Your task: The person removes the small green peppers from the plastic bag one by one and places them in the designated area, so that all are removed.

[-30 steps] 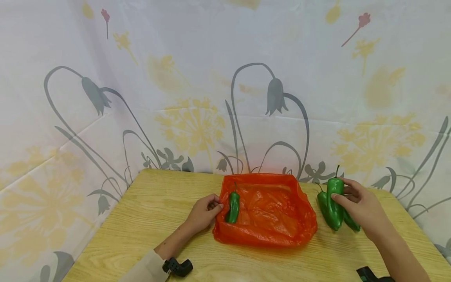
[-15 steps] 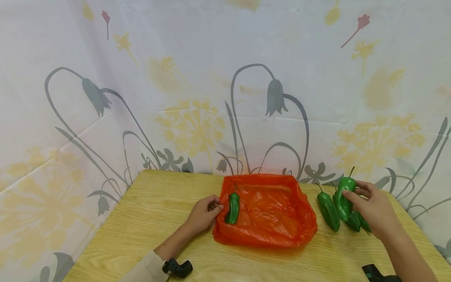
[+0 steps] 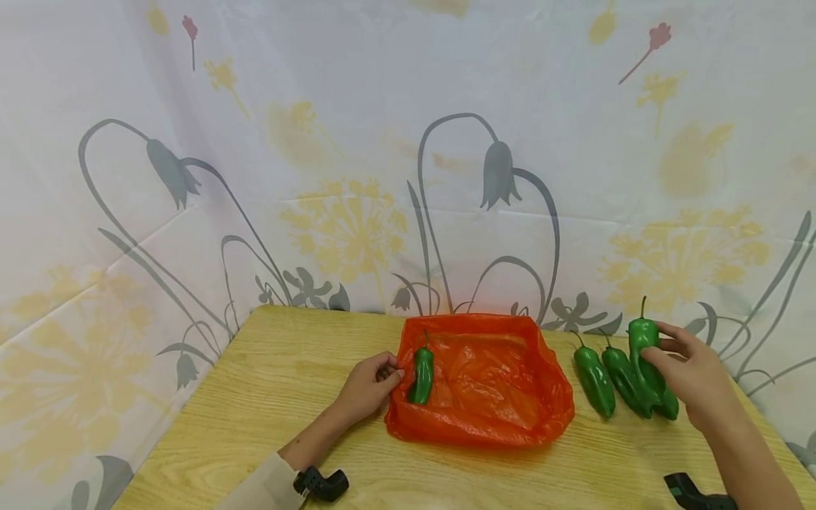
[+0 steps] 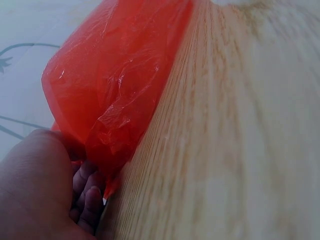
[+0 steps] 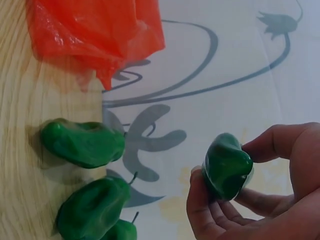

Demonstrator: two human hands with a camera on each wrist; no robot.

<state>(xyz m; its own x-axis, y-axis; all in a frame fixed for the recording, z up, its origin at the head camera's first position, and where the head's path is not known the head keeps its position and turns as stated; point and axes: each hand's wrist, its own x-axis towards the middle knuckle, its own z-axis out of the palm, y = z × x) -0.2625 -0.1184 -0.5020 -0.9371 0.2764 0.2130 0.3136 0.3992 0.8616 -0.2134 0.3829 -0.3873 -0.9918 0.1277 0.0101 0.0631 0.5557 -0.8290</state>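
My right grip [image 3: 691, 372] is clamped on a green pepper [image 3: 644, 331], thumb on its near side and fingers round its right, with the stem at the far end. The right-wrist view shows it apart from the peppers on the surface [image 3: 306, 368]. Left of my grip lie a middle pepper [image 3: 623, 381] and, farther left, an outer pepper [image 3: 594, 382]; a third pepper [image 3: 669, 406] shows partly beneath. Well to the left, my left grip [image 3: 366, 386] pinches the left edge of a red bag [image 3: 468, 425], just beside its enclosed pepper [image 3: 423, 375].
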